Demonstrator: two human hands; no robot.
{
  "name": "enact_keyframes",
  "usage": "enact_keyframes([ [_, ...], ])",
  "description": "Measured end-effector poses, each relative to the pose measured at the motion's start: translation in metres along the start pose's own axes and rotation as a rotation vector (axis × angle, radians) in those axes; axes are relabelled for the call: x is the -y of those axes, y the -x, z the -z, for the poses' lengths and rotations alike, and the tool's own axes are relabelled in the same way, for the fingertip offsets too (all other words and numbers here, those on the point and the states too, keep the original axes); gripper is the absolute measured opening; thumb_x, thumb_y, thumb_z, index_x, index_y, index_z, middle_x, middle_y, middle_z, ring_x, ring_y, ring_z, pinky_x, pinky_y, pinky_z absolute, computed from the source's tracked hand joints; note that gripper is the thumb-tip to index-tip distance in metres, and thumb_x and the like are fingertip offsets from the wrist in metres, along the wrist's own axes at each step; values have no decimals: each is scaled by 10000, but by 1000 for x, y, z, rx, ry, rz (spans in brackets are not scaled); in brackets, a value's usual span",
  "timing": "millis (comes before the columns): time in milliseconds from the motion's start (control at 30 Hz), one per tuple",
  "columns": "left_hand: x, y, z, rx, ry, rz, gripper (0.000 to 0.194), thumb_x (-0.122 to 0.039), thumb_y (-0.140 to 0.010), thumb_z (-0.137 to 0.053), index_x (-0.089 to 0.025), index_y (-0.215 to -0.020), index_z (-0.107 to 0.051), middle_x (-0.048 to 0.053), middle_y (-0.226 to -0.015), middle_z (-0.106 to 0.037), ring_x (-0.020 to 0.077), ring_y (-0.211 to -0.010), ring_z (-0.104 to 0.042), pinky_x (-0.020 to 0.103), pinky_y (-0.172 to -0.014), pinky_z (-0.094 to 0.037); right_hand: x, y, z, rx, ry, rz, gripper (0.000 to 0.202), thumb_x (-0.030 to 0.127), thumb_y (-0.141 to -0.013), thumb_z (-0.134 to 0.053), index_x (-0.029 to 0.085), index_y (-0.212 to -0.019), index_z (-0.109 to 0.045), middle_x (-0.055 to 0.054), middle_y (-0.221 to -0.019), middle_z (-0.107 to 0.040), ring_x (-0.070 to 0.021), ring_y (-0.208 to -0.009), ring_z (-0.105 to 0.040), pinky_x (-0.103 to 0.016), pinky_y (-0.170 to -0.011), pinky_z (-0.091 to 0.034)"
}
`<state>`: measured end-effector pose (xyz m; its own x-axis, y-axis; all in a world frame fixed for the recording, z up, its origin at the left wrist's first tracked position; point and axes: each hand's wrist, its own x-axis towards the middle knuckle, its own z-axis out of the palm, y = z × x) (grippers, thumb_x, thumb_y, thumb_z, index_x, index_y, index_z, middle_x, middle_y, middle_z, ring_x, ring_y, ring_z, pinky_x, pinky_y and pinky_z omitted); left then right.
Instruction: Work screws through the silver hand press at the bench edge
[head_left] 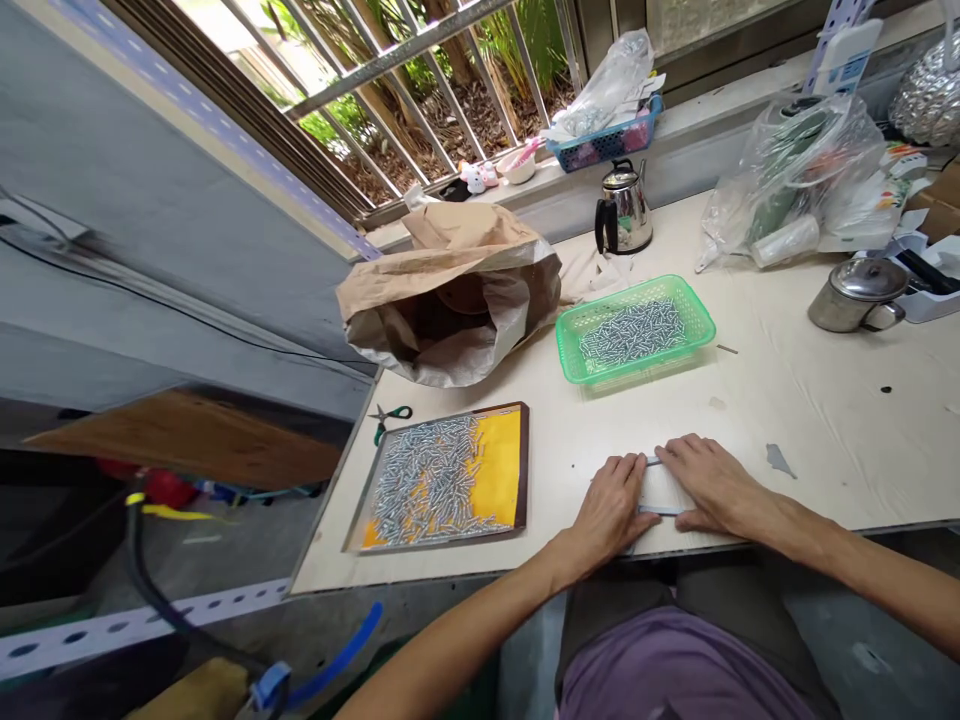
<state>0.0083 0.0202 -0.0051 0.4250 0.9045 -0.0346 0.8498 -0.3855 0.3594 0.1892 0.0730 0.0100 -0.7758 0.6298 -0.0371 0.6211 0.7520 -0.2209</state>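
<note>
I've got the purple shirt nearest, cut off by the bottom edge; just past it, both hands lie palm down at the front of the table, left hand and right hand over opposite ends of a pale flat piece with grey-blue edges; its ends are hidden from me under the fingers, so I can't tell whether either hand grips or merely presses; nor whether those edges are separate strips.

Off the left hand, I have a shallow tray, silvery screw-like bits over its yellow base; they're too small for me to make out heads; scissors poke out beside its far corner; farther on, a green plastic basket holds more bits; the brown paper bag gapes, its inside dark to me; then a metal kettle, and a clear plastic bag blurring its contents; beyond all that, the barred window, cropped at the top.
</note>
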Motion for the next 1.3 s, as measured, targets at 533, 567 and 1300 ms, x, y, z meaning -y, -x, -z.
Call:
enact_keyframes([
  [533,2,-15,-8,-81,18,62,358,-322,-891,-543,-158,-1203,-483,125,-1090,-586,259,-1005,-556,435,-845,-502,-16,-5,2,-82,43,17,150,192,-777,-654,189,-917,-601,-78,-899,-603,-231,-845,-522,-328,-690,-387],
  [567,1,-12,-11,-113,18,74,412,-326,-888,-547,-150,-1248,-452,155,-1177,-561,278,-1083,-541,460,-892,-490,-19,-7,5,-71,20,32,267,241,-748,-694,188,-990,-595,-94,-960,-603,-247,-888,-523,-340,-716,-400],
  [1300,-47,63,-4,-327,181,-320,228,-267,-920,-475,-130,-1029,-621,115,-986,-666,202,-995,-608,318,-915,-505,47,-52,6,-40,18,575,88,156,-753,-660,224,-699,-674,-65,-1003,-634,-270,-1136,-477,-381,-833,-403],
])
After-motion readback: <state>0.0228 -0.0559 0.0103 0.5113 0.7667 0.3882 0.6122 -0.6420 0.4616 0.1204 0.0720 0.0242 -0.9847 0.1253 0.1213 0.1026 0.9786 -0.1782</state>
